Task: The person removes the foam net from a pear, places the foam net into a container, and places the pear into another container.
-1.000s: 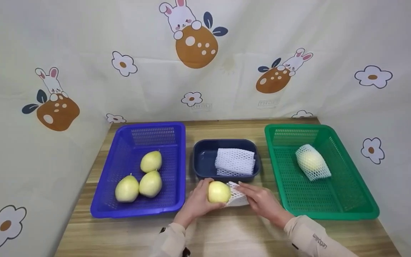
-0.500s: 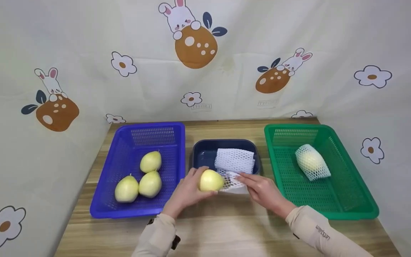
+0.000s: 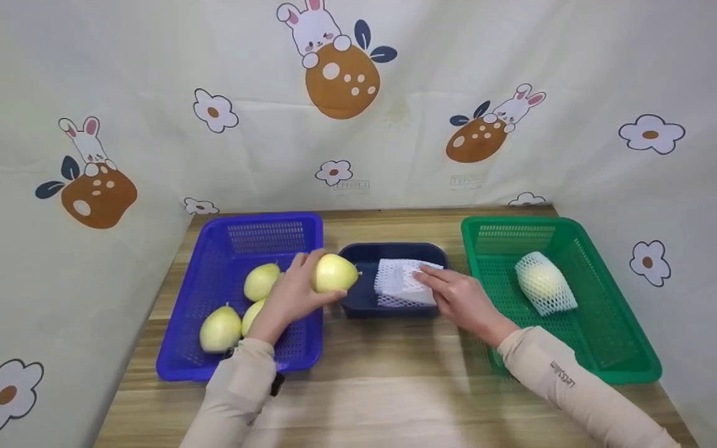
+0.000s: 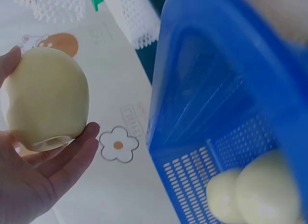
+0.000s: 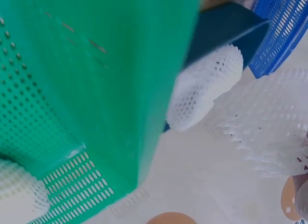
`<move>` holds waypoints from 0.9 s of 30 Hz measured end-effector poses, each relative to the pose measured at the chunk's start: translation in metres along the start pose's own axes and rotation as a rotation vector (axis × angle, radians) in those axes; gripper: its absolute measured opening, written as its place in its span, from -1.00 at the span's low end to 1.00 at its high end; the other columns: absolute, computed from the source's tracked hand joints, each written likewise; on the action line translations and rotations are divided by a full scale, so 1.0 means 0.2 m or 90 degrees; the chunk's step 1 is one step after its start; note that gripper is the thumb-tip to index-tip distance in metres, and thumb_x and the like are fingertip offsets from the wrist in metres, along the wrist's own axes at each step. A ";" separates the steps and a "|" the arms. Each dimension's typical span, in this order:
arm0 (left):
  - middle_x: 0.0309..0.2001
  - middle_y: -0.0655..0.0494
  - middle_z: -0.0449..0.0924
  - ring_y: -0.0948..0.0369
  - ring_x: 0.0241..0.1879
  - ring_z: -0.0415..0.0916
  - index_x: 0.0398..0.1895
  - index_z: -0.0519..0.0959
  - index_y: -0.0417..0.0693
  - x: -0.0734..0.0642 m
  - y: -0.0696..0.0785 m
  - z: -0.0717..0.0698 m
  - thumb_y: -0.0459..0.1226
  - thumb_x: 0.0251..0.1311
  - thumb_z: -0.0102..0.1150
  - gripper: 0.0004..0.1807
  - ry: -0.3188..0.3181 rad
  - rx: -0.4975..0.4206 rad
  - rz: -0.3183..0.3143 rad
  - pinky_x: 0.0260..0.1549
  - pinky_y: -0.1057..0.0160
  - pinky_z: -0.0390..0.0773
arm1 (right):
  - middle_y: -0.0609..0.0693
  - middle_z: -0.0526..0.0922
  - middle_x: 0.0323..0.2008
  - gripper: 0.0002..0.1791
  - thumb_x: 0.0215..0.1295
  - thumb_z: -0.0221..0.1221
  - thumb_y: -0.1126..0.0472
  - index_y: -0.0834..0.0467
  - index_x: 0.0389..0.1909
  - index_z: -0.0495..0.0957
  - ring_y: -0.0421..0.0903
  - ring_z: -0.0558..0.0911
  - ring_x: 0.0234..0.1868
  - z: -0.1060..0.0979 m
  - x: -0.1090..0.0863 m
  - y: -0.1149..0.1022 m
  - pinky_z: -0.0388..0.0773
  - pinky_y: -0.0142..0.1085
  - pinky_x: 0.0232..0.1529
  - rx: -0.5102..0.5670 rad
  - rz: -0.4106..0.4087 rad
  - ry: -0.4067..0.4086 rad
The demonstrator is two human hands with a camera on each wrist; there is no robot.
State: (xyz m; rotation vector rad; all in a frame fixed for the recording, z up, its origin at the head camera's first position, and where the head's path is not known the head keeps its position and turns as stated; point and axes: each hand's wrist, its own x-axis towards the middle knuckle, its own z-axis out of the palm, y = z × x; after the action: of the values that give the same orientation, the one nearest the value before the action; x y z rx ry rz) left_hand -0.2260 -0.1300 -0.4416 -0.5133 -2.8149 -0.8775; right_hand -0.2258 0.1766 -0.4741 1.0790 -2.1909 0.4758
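Note:
My left hand (image 3: 287,289) grips a yellow-green pear (image 3: 335,274) between the blue basket and the navy tub, its short stem pointing right. Thumb and fingers hold that pear from opposite sides in the left wrist view. My right hand (image 3: 467,305) pinches a white foam net sleeve (image 5: 269,120) over the navy tub (image 3: 358,305). In the head view this sleeve overlaps the folded foam nets (image 3: 389,298) lying in the tub. Only a bit of the right hand's fingers shows at the edge of the right wrist view.
The blue basket (image 3: 178,367) on the left holds several pears (image 3: 220,328), partly hidden by my left arm. On the right, a green basket (image 3: 638,339) contains one netted pear (image 3: 545,283). A patterned curtain (image 3: 421,149) stands behind the wooden table (image 3: 389,398).
My left hand has moved the pear up and left, away from the foam net and toward the blue basket. The right hand has risen slightly with the net, now over the tub.

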 end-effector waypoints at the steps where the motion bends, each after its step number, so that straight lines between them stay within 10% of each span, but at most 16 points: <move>1: -0.24 0.01 0.32 0.08 -0.41 0.40 0.13 0.32 0.02 0.01 -0.01 -0.02 0.16 -0.28 0.29 -0.17 0.004 -0.002 -0.002 -0.43 0.12 0.42 | 0.10 0.56 -0.11 -0.57 -0.07 0.11 0.48 0.18 -0.10 0.56 -0.01 0.58 -0.22 0.00 0.01 0.01 0.53 -0.21 -0.38 -0.002 -0.001 0.001; 14: -0.08 -0.09 0.32 -0.06 -0.27 0.41 0.19 0.25 0.03 0.10 -0.08 -0.20 0.19 -0.25 0.25 -0.12 0.011 0.015 -0.061 -0.38 -0.04 0.41 | 0.08 0.56 -0.10 -0.60 0.01 0.09 0.45 0.14 -0.07 0.56 0.03 0.59 -0.31 -0.02 0.19 0.10 0.52 -0.15 -0.44 -0.044 0.039 -0.003; 27: -0.04 -0.18 0.28 -0.10 -0.19 0.36 0.21 0.20 0.01 0.16 -0.21 -0.23 0.14 -0.17 0.24 -0.15 -0.021 0.006 -0.110 -0.28 -0.08 0.34 | 0.09 0.54 -0.08 -0.63 0.10 0.02 0.41 0.12 -0.06 0.55 -0.07 0.41 -0.73 0.04 0.29 0.17 0.30 -0.25 -0.76 -0.064 0.099 -0.037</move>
State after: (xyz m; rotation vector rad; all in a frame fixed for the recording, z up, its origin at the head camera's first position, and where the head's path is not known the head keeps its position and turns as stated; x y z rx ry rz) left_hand -0.2696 -0.1801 -0.4182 -0.2886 -2.9270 -0.8932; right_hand -0.2830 0.1586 -0.4421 0.8843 -2.3339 0.4016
